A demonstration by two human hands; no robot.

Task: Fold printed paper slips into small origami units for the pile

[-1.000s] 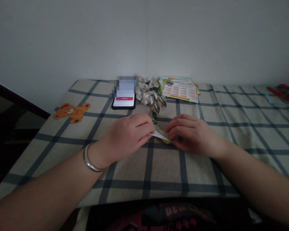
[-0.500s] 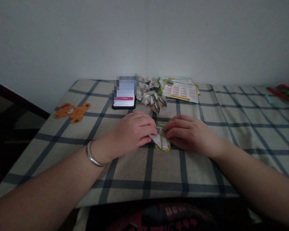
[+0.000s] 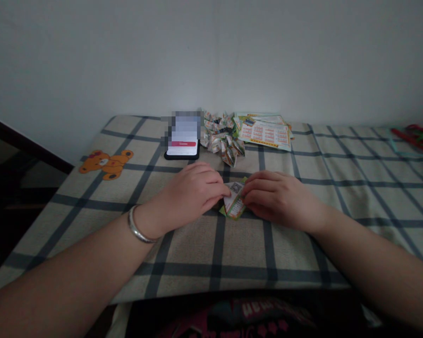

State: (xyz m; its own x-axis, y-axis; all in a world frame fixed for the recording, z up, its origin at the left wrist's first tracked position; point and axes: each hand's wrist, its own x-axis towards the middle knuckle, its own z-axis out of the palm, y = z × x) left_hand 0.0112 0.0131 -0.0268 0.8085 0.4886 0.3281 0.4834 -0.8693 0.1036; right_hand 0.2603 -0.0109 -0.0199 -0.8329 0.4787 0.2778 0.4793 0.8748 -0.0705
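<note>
A partly folded printed paper card with green edges and a black-and-white square code lies between my hands, close to the tablecloth. My left hand, with a silver bangle at its wrist, pinches the card's left edge between thumb and fingers. From the other side, my right hand has its curled fingers closed on the card's right edge. Those fingers hide part of the card. Just behind stand several folded paper pieces in a cluster.
A phone with a lit, partly blurred screen lies left of the folded pieces. Flat printed cards are stacked to their right. An orange bear picture is on the checked tablecloth. Red and green items lie far right, and a wall rises behind.
The card has turned between my hands, its lower end swinging left, and its square code now shows. Both hands have shifted only slightly and still hold it.
</note>
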